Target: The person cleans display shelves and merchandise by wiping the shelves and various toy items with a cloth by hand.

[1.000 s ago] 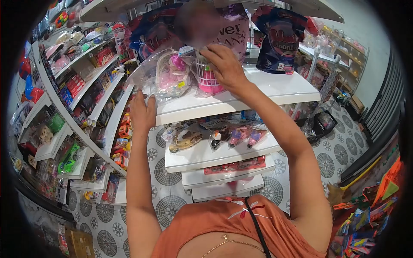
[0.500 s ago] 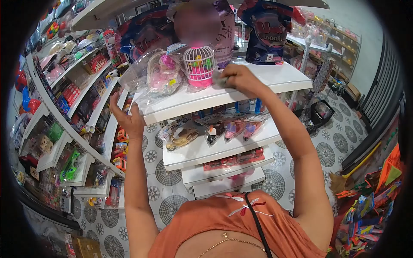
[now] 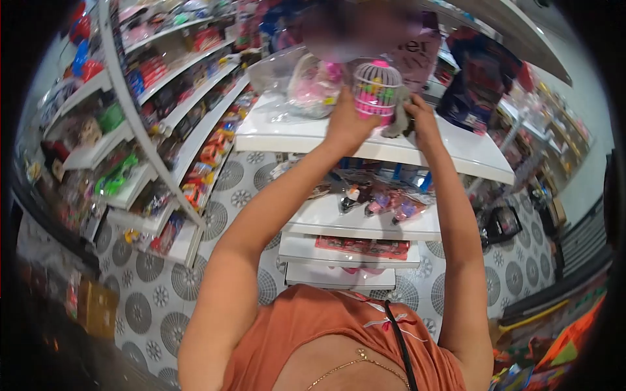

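Note:
A small toy birdcage (image 3: 377, 88) with white bars, a pink top and base and colourful bits inside stands near the front edge of the white top shelf (image 3: 287, 140). My left hand (image 3: 352, 127) grips its lower left side, fingers partly hidden behind it. At the cage's right side, my right hand (image 3: 422, 120) holds a bunched grey cloth (image 3: 399, 120) close against the base. Just left of the cage is a clear plastic bag with a pink and white toy (image 3: 313, 88).
Large dark printed bags (image 3: 479, 81) stand at the back of the top shelf. Lower shelves carry wrapped dolls (image 3: 385, 201) and a red package (image 3: 362, 247). A packed toy rack (image 3: 189, 124) rises at left. A black crate (image 3: 503, 223) lies on the patterned floor at right.
My left hand has left the shelf's left corner and moved right onto the birdcage. My right hand stays beside the cage with the cloth. The view has turned left.

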A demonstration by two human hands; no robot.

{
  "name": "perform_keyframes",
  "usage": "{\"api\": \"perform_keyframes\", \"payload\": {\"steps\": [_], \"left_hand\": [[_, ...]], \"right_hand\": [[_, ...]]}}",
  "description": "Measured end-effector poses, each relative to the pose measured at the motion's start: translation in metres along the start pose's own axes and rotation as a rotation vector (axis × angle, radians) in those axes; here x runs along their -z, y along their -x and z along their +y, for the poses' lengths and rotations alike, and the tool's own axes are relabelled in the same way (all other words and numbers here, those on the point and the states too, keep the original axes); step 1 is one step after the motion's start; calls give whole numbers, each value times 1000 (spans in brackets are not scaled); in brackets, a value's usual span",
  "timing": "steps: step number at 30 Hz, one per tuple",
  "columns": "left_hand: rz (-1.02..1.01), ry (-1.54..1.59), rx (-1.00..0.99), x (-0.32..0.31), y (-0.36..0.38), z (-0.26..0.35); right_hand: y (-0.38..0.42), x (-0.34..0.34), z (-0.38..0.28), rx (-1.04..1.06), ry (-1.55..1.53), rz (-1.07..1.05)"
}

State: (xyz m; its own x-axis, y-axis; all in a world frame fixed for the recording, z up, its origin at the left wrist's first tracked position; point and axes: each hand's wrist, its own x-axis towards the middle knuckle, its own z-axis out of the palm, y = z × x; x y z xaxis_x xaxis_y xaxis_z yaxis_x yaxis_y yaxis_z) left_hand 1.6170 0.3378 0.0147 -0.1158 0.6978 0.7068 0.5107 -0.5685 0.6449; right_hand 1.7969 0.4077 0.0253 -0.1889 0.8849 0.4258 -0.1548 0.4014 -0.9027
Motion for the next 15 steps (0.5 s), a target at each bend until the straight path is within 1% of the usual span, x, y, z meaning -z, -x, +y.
{"api": "perform_keyframes", "payload": {"steps": [1,3,4,5,6,7,8,10,11,14,15], "left_hand": [[13,7,22,0,0,5],[28,25,65,-3,-2,8],[13,78,119,-7,-4,5],[-4,133,169,-11,-7,3],[-7,136,177,-16,-10,2],[-10,138,185,-20,-13,3],[-12,140,193,-17,-14,13],[-31,-74,231,-12,-13,37],[-24,-151,289,-20,-19,35],[-69,-46,284,-27,-24,27],[-59,-54,279,-29,-24,24]], "right_hand": [[-4,4,3,-7,-16,-13],[-2,1,-4,33,-85,51],[1,1,-10,41,-125,71],[2,3,-11,56,-193,130],[2,5,-10,72,-258,192],[0,8,-8,123,-353,189],[-2,15,-3,124,-423,131],[-1,25,5,123,-561,11],[2,25,5,119,-591,-60],[-10,33,16,104,-502,45],[-15,37,21,71,-594,60]]}}
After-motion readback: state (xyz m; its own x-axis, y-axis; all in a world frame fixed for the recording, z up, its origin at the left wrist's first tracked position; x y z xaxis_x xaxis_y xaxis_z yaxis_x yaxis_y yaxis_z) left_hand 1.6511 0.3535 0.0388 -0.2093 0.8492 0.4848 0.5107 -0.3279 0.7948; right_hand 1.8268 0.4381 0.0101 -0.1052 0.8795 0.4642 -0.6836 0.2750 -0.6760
